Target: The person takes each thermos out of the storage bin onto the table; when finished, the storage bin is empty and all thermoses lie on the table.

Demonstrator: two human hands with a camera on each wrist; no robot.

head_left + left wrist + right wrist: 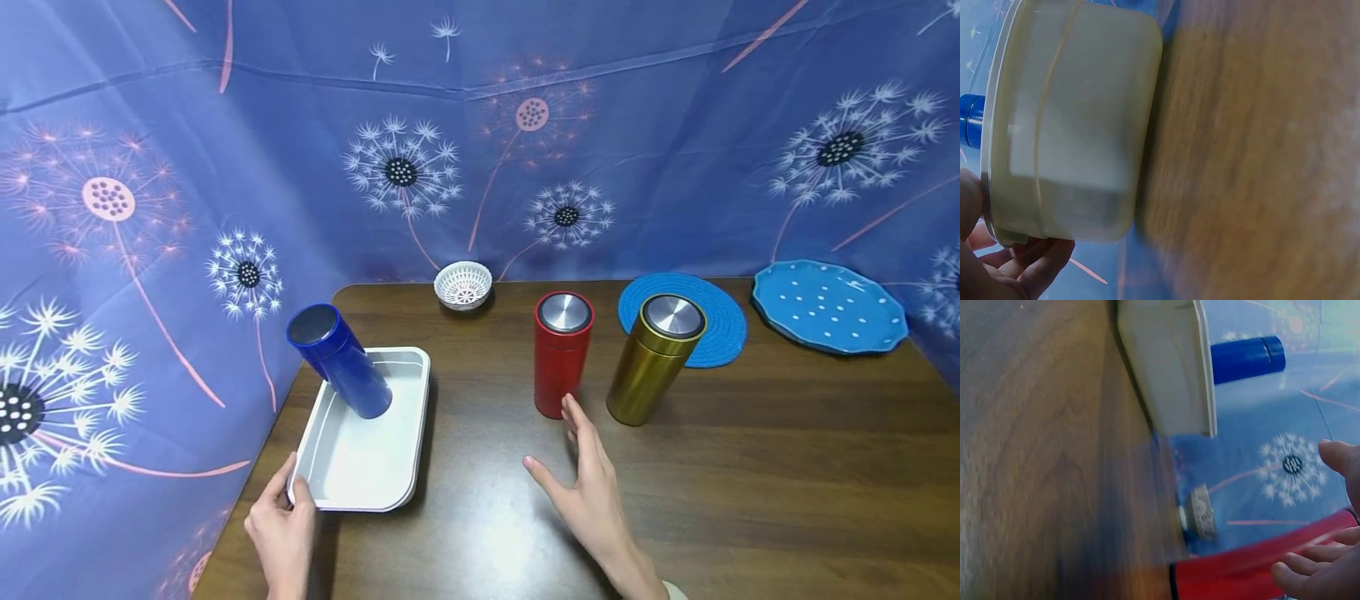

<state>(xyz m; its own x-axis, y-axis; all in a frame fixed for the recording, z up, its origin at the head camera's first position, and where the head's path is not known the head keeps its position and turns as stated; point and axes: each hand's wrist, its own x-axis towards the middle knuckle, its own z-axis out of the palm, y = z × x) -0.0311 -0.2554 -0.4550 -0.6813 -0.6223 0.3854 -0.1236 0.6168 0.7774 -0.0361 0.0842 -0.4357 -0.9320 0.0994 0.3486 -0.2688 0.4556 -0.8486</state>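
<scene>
A white rectangular container (360, 467) stands at the left of the table, with a blue thermos bottle (345, 367) upright inside it. My left hand (283, 525) pinches the container's near left corner; in the left wrist view its fingers (1044, 265) curl beneath the rim. Fingers spread and thumb apart, my right hand (588, 492) is just in front of a red thermos bottle (561, 358) and holds nothing. Whether the fingertips touch that bottle I cannot tell. To its right a gold thermos bottle (651, 367) stands upright.
A small white openwork basket (462, 286) sits at the back edge. Behind the gold bottle lies a round blue woven mat (720, 325), and farther right a blue dotted plate (832, 307). Flowered blue cloth (660, 117) hangs behind and at the left of the wooden table (787, 467).
</scene>
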